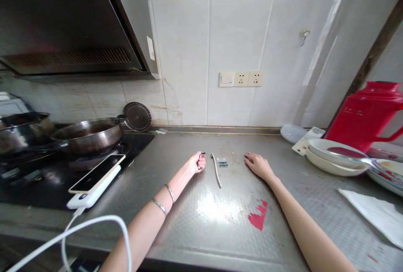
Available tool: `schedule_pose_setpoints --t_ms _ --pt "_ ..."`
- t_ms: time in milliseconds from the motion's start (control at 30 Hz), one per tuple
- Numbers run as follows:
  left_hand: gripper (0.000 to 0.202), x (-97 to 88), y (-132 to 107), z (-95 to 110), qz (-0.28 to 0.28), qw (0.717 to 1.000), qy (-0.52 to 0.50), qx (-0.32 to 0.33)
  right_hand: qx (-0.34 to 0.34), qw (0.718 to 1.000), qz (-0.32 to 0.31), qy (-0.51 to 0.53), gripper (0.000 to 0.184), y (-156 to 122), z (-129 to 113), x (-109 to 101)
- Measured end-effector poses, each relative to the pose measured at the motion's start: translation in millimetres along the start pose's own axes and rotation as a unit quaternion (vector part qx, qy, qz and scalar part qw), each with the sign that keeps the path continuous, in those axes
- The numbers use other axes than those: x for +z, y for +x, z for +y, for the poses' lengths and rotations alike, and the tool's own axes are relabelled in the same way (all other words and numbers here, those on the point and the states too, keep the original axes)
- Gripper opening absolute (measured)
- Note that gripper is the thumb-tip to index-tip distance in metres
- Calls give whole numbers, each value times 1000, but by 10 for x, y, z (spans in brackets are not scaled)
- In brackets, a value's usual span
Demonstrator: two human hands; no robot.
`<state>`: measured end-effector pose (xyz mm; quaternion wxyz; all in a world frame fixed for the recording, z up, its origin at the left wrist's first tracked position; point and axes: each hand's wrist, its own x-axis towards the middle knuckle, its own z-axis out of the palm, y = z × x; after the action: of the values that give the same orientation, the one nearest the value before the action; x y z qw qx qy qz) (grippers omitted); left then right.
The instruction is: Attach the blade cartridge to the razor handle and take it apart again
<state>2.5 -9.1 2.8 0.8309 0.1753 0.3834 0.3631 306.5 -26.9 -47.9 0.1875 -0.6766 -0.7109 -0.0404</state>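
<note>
My left hand rests on the steel counter, its fingers curled round a small dark object I cannot name. Just right of it lies a thin white stick-like item, and beside that a small clear packet with green print. My right hand lies palm down on the counter to the right of the packet, fingers together and flat, holding nothing. Two bracelets sit on my left wrist.
A phone on a white power bank with a white cable lies at the stove's edge. Pans stand on the stove at left. Stacked plates, a red thermos jug and a paper towel are at right. A red patch marks the counter.
</note>
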Motion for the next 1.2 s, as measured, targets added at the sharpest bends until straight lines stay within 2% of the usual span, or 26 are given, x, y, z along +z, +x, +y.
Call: schedule_pose_setpoints --t_ms 533,833,967,1033,1133,1200 --pt "38 6 23 -8 13 1000 11 -7 5 1000 -4 -3 42 -14 -29 -33" --pt "37 25 18 -13 16 998 58 23 10 1000 -11 -6 42 -8 -36 -37" --pt "33 66 8 10 24 993 82 77 11 1000 -12 -2 42 -22 -44 -41" --pt "32 77 2 28 34 983 114 136 9 1000 -8 -1 41 -33 -50 -47" --pt "26 79 -8 55 45 948 194 246 8 1000 26 -10 38 -46 -112 -108" --pt "22 76 -10 66 44 928 225 295 10 998 63 -21 34 -52 -224 -199"
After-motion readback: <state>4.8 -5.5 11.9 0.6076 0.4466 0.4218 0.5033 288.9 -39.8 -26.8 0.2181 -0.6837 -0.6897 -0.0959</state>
